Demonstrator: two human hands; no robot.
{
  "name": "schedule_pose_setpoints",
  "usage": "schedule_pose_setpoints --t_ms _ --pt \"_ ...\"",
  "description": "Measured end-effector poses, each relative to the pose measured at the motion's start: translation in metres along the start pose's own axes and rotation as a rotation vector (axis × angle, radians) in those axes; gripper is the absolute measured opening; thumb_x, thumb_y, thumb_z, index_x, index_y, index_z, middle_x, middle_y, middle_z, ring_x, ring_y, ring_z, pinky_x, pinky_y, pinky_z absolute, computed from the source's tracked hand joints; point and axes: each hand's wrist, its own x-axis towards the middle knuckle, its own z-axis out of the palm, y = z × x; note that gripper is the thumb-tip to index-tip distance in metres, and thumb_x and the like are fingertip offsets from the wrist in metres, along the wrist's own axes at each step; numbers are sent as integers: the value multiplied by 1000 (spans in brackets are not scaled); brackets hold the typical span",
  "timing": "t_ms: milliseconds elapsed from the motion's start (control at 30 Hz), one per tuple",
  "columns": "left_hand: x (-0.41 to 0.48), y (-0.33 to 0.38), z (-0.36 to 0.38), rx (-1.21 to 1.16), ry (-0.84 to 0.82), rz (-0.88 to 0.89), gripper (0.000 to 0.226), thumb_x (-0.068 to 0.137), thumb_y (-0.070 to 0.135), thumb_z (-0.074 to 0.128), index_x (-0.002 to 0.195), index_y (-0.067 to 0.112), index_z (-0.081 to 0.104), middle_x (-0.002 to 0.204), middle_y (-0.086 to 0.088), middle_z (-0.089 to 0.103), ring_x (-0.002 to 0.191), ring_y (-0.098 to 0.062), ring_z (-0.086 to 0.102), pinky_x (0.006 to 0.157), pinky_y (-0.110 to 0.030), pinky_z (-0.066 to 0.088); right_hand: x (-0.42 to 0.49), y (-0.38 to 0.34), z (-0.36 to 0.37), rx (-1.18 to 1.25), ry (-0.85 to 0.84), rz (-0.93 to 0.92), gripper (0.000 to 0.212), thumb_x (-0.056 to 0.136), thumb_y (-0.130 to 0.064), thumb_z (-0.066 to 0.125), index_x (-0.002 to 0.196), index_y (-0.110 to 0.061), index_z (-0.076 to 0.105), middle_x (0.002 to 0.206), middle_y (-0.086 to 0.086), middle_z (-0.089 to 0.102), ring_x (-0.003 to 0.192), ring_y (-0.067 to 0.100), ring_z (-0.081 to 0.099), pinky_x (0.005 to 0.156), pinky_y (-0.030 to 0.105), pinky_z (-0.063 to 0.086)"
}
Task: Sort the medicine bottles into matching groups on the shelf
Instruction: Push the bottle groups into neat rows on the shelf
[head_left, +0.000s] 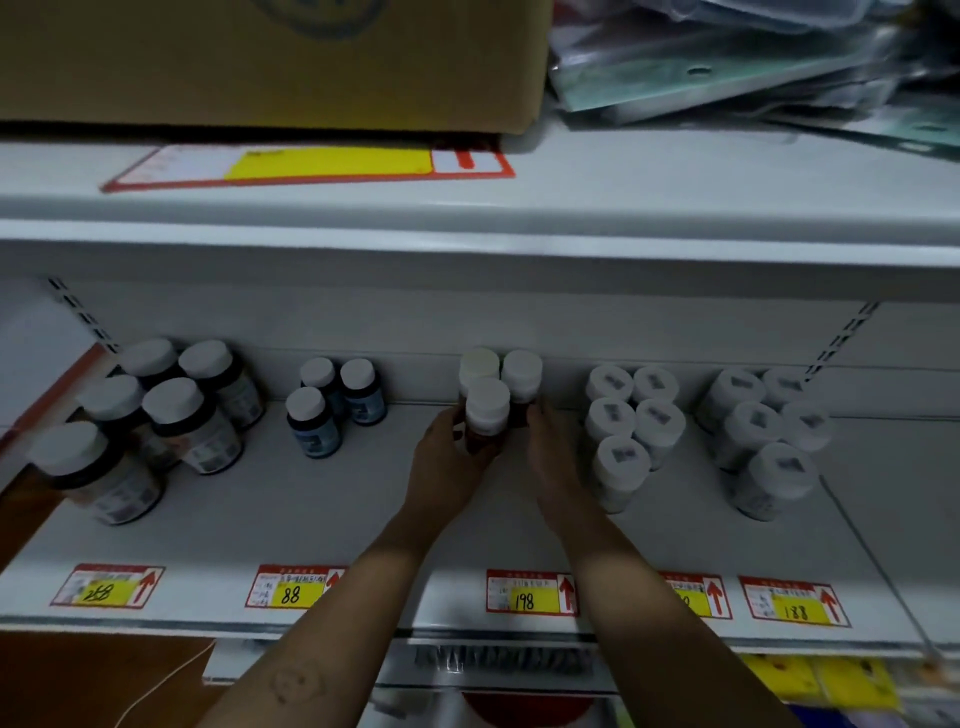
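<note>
L hand (445, 451), R hand (551, 460) at bottles (487, 408)

White metal shelf (311, 519). Left of the red-bordered yellow 198 price tag (530, 597): dark brown bottles (176, 415) with white caps and pale labels, then small dark bottles (311, 421) with blue labels and white caps. Straight above the tag: reddish-brown bottles (487, 405), two caps white, one cream. Right of the tag: white bottles (660, 421), grey square mark on each cap. High above the tag: tan cardboard box (208, 62), bluish print.
</note>
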Motion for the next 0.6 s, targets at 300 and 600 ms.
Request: schedule_pose_setpoints --t_ms 300,600 --pt "-3 0 -11 -49 -1 46 62 77 31 79 129 11 51 127 -7 56 115 -21 55 93 -30 45 -26 -2 -3 -59 89 -63 28 102 -19 37 77 -20 49 81 0 52 86 19 50 81 38 44" --pt "-56 40 2 -160 40 237 61 77 25 79 129 12 48 129 -3 45 108 -12 48 88 -20 37 -65 -25 -62 304 299 -154 30 101 -15 44 128 -11 56 120 7 61 110 22 60 89 35 49"
